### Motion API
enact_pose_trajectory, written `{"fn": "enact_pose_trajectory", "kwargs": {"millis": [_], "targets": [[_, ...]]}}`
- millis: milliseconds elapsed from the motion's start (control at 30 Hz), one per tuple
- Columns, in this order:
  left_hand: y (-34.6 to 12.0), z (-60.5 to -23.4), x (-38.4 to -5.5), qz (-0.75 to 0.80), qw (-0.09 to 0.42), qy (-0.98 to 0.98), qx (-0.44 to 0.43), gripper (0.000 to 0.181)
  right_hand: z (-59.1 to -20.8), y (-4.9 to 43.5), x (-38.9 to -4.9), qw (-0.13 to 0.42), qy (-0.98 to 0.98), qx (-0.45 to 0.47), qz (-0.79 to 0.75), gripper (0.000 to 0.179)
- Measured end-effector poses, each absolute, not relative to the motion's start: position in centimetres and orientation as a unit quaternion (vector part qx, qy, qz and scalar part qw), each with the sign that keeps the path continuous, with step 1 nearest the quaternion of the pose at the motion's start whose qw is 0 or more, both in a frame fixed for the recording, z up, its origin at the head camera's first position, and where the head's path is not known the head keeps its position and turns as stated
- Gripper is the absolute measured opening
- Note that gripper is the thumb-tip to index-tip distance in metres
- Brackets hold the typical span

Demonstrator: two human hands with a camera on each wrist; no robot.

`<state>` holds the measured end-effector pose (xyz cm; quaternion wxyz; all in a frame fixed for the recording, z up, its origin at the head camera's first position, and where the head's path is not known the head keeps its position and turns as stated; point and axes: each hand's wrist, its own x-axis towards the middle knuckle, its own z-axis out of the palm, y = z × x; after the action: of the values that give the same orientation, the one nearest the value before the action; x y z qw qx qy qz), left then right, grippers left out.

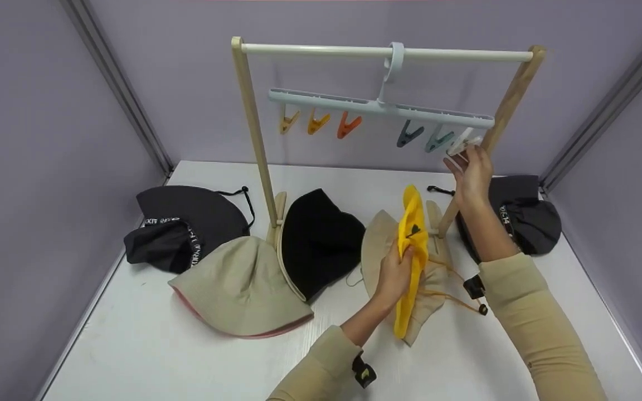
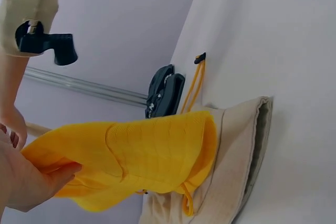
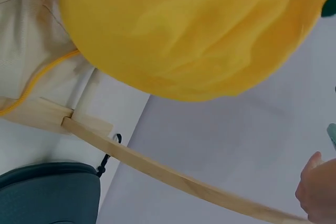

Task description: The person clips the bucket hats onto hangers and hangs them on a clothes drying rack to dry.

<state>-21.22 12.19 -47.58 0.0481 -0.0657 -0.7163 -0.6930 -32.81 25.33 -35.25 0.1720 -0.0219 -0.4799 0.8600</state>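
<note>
My left hand grips a yellow hat with a cord, held on edge above a beige hat. The left wrist view shows the thumb pressed on the yellow fabric. Up at the right end of the pale blue clip hanger, my right hand pinches a white clothespin. Several other clothespins, among them a teal clothespin and an orange clothespin, hang with nothing in them. In the right wrist view, only part of the right hand shows, at the lower right.
A wooden rack with a white bar carries the hanger. On the white table lie a dark cap, a beige hat with pink lining, a black hat and another dark cap at right.
</note>
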Motion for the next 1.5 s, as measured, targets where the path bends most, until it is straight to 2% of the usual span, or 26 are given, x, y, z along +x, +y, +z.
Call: {"fn": "enact_pose_trajectory", "kwargs": {"millis": [200, 467, 700, 933, 1500], "targets": [[12.0, -46.7, -21.4, -0.679, 0.055, -0.729, -0.071, 0.025, -36.4, 25.4, -31.8, 0.201, -0.481, -0.004, 0.854, 0.03], [12.3, -45.6, -21.7, -0.701, 0.029, -0.71, -0.059, 0.029, -37.4, 25.2, -30.5, 0.19, -0.499, 0.032, 0.845, 0.029], [12.5, -44.3, -22.0, -0.713, 0.019, -0.698, -0.065, 0.028, -37.7, 25.0, -29.4, 0.201, -0.489, 0.06, 0.847, 0.036], [12.3, -43.0, -22.4, -0.704, 0.0, -0.706, -0.076, 0.027, -38.0, 25.0, -28.5, 0.227, -0.483, 0.089, 0.841, 0.026], [12.6, -41.0, -22.1, -0.687, -0.03, -0.722, -0.076, 0.025, -37.9, 24.9, -27.0, 0.271, -0.465, 0.161, 0.828, 0.027]]}}
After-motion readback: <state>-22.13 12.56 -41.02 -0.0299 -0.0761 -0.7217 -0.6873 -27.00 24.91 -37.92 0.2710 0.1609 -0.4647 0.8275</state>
